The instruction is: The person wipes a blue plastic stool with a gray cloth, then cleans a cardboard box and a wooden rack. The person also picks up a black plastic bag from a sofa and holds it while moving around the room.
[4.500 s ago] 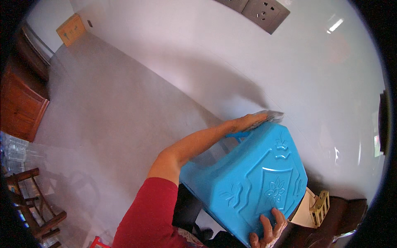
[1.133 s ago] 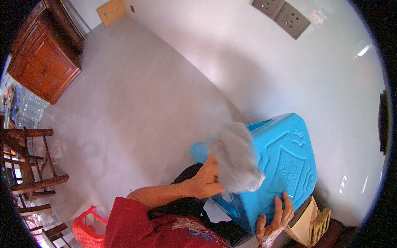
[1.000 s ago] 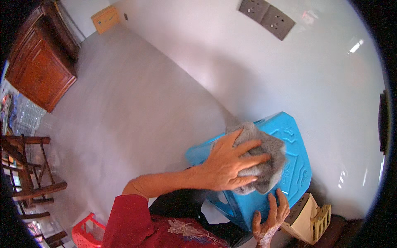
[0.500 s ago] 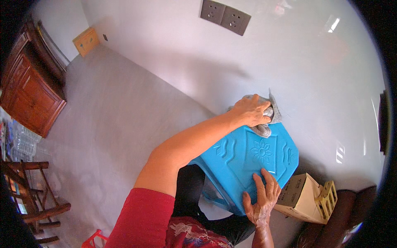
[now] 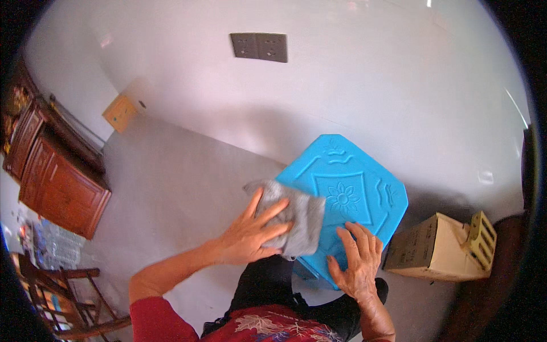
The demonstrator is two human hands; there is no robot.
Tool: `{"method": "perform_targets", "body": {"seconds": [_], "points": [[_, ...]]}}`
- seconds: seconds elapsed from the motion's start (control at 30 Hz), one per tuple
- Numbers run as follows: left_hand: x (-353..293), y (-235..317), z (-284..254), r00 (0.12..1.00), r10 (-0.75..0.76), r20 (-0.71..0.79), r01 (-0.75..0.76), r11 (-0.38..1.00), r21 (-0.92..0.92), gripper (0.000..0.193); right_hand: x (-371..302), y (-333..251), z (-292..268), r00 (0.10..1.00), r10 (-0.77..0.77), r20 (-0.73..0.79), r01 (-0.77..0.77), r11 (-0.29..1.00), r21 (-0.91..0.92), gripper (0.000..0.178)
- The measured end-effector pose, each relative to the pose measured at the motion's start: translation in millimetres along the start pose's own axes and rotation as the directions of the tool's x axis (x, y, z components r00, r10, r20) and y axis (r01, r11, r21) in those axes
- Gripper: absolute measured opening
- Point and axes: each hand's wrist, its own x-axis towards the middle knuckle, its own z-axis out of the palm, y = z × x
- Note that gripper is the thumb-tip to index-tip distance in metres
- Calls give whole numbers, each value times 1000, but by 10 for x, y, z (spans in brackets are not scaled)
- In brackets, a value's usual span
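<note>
A blue plastic stool [image 5: 384, 171] stands before me, its angular seat embossed with a flower and wavy lines. My left hand [image 5: 256, 231] has its fingers spread over a grey cloth [image 5: 305, 219], holding it at the left edge of the seat. The cloth is partly unfolded and slightly blurred, and it covers that edge. On the near right part of the seat rests my right hand [image 5: 358, 259], fingers apart and a little bent, with nothing in it. The stool's legs are mostly hidden below the seat and behind my hands.
A pale wall [image 5: 188, 68] with a dark double socket [image 5: 259, 47] rises behind the stool. To the right sits a cardboard box [image 5: 427, 245] beside a yellow slotted piece [image 5: 483, 242]. At left are a wooden cabinet [image 5: 62, 182] and a wooden chair [image 5: 68, 302].
My left hand has drawn the cloth from the seat's far edge back to its left near side, and the cloth has spread out. The right hand stays on the seat. The view has shifted.
</note>
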Motion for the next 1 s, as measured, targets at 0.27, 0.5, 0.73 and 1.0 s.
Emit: {"method": "perform_targets", "body": {"seconds": [0.27, 0.5, 0.73, 1.0], "points": [[386, 606, -348, 985, -77, -156, -32, 802, -596, 67, -6, 60, -238, 977, 160, -144, -44, 803, 595, 85], [773, 836, -471, 996, -35, -88, -21, 824, -566, 78, -79, 355, -276, 845, 133, -518, 55, 942, 331, 80], [-379, 771, 471, 423, -842, 335, 284, -228, -931, 53, -227, 408, -249, 985, -131, -114, 118, 987, -112, 42], [446, 1136, 686, 549, -708, 445, 157, -436, -886, 77, 313, 1357, -42, 954, 59, -295, -104, 985, -138, 37]]}}
